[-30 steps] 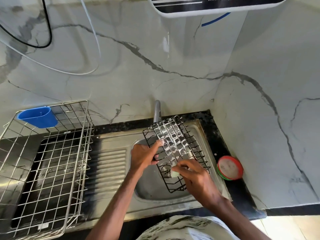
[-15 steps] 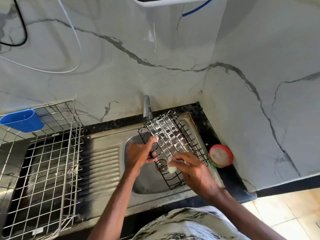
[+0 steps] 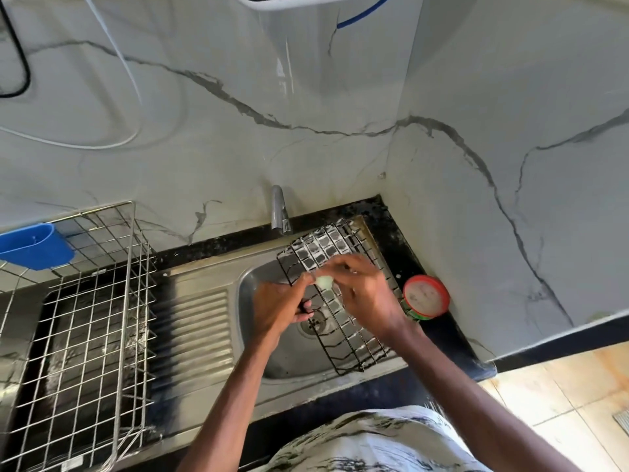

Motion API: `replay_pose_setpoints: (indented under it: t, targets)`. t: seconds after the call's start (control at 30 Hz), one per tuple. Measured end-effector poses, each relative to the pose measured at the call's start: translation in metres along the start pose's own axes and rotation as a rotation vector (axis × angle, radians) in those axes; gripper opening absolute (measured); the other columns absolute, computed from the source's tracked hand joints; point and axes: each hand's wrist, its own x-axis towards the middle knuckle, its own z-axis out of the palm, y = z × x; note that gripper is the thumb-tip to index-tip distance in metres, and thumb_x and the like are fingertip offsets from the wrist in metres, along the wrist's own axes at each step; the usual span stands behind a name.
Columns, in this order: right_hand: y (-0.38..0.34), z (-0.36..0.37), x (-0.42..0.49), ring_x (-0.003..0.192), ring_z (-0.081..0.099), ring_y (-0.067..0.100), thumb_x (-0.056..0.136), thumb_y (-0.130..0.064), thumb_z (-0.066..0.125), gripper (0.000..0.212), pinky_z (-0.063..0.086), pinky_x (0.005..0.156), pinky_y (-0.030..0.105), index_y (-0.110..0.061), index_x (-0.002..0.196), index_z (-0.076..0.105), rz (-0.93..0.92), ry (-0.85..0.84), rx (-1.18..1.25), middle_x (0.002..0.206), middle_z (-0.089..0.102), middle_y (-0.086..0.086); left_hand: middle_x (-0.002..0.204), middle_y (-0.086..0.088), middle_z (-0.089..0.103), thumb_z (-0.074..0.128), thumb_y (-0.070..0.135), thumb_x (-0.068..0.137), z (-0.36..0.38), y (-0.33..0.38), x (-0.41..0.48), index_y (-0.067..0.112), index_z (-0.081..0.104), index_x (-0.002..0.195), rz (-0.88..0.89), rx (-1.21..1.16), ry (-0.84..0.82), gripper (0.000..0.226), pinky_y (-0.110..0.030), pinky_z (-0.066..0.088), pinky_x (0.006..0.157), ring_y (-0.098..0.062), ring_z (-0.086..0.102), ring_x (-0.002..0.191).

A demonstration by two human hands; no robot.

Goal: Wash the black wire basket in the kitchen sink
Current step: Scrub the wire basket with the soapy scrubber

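**Child:** Where is the basket?

**Me:** The black wire basket (image 3: 352, 337) is in the sink (image 3: 272, 362). It is tipped up. Its far end leans at the back of the sink, just beside the tap (image 3: 280, 212). Its near end sits low by the front edge.

**Child:** What are your hands doing?

**Me:** My left hand (image 3: 279, 308) is curled round a wire on the basket's left side. My right hand (image 3: 369, 294) pinches a small pale lump (image 3: 323, 282) over the middle of the basket. It is blurry, so I cannot tell if it is soap or a scrubber.

**Child:** How do you wash it well?

**Me:** I think I should rub along every wire, not just the top ones. Dirt hides where wires cross. My left hand should hold tight so the basket does not slip. It should turn the basket too, so I can reach the sides and the bottom.

**Child:** How does it look?

**Me:** It has thin black wires in little squares. The flat part shines white, so it may be wet or soapy.
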Motion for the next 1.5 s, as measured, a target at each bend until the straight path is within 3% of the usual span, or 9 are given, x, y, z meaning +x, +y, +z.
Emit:
replay_pose_setpoints:
  t: [0.33,0.5,0.6,0.67,0.83,1.0,1.23,1.37,1.5]
  targets:
    - [0.038,-0.015,0.045,0.104,0.065,0.022,0.088,0.014,0.061,0.032,0.062,0.075,0.034,-0.005,0.107,0.076,0.038,0.120,-0.058,0.109,0.069,0.007,0.075,-0.016,0.078,0.087,0.039,0.084,-0.001,0.007,-0.005,0.000,0.077,0.088,0.024,0.064,-0.012,0.040,-0.054,0.066,0.073,-0.033,0.079,0.070]
    - [0.039,-0.020,0.004,0.106,0.065,0.013,0.085,0.017,0.062,0.037,0.062,0.075,0.024,-0.007,0.108,0.077,0.052,0.091,-0.062,0.113,0.068,0.005,0.075,-0.017,0.078,0.086,0.041,0.083,-0.003,0.017,0.003,0.001,0.077,0.089,0.005,0.055,-0.005,0.042,-0.052,0.066,0.072,-0.035,0.079,0.071]
    - [0.035,-0.022,-0.020,0.107,0.062,0.006,0.078,0.026,0.063,0.045,0.053,0.081,0.006,-0.008,0.104,0.078,0.081,0.084,-0.077,0.112,0.069,0.003,0.076,-0.017,0.078,0.085,0.041,0.084,-0.006,0.019,0.010,0.008,0.079,0.090,0.011,0.033,0.021,0.034,-0.052,0.066,0.074,-0.036,0.079,0.073]
    - [0.034,-0.025,-0.029,0.108,0.060,0.005,0.077,0.027,0.062,0.047,0.049,0.082,0.002,-0.009,0.103,0.078,0.106,0.053,-0.077,0.113,0.069,0.003,0.076,-0.018,0.078,0.085,0.042,0.084,-0.008,0.021,0.014,0.009,0.079,0.090,0.014,0.023,0.031,0.034,-0.050,0.066,0.071,-0.036,0.079,0.075]
    - [0.041,-0.033,0.002,0.100,0.069,0.017,0.084,0.017,0.063,0.034,0.060,0.070,0.016,-0.008,0.102,0.077,0.091,0.074,-0.105,0.111,0.069,0.007,0.076,-0.019,0.078,0.087,0.040,0.082,-0.007,0.030,0.013,-0.003,0.077,0.092,0.002,0.060,-0.009,0.045,-0.048,0.067,0.070,-0.032,0.078,0.071]
    - [0.048,-0.036,0.048,0.101,0.067,0.023,0.080,0.019,0.067,0.032,0.062,0.077,0.029,-0.005,0.098,0.078,0.066,0.134,-0.128,0.105,0.070,0.009,0.075,-0.019,0.077,0.085,0.042,0.083,-0.002,0.030,0.006,-0.012,0.073,0.098,0.008,0.109,-0.054,0.058,-0.050,0.067,0.074,-0.031,0.077,0.066]
    - [0.041,-0.027,-0.002,0.104,0.065,0.008,0.083,0.020,0.059,0.038,0.057,0.081,0.012,-0.007,0.101,0.078,0.046,0.105,-0.088,0.113,0.069,0.005,0.075,-0.015,0.079,0.086,0.046,0.082,-0.016,0.031,0.016,0.005,0.076,0.086,0.015,0.081,0.028,0.043,-0.051,0.066,0.074,-0.034,0.079,0.070]
    - [0.038,-0.028,-0.034,0.105,0.064,0.005,0.075,0.027,0.062,0.048,0.047,0.086,0.002,-0.011,0.099,0.080,0.108,0.074,-0.070,0.113,0.070,0.002,0.075,-0.015,0.079,0.086,0.046,0.081,-0.021,0.029,0.018,0.006,0.076,0.086,0.009,0.087,0.043,0.041,-0.051,0.066,0.073,-0.034,0.079,0.069]
    - [0.041,-0.034,-0.014,0.103,0.062,0.003,0.078,0.022,0.065,0.040,0.045,0.084,-0.001,-0.011,0.097,0.080,0.095,0.074,-0.098,0.113,0.071,0.003,0.076,-0.014,0.079,0.085,0.050,0.081,-0.017,0.023,0.015,0.008,0.079,0.095,0.012,0.091,0.020,0.045,-0.050,0.066,0.075,-0.032,0.079,0.069]
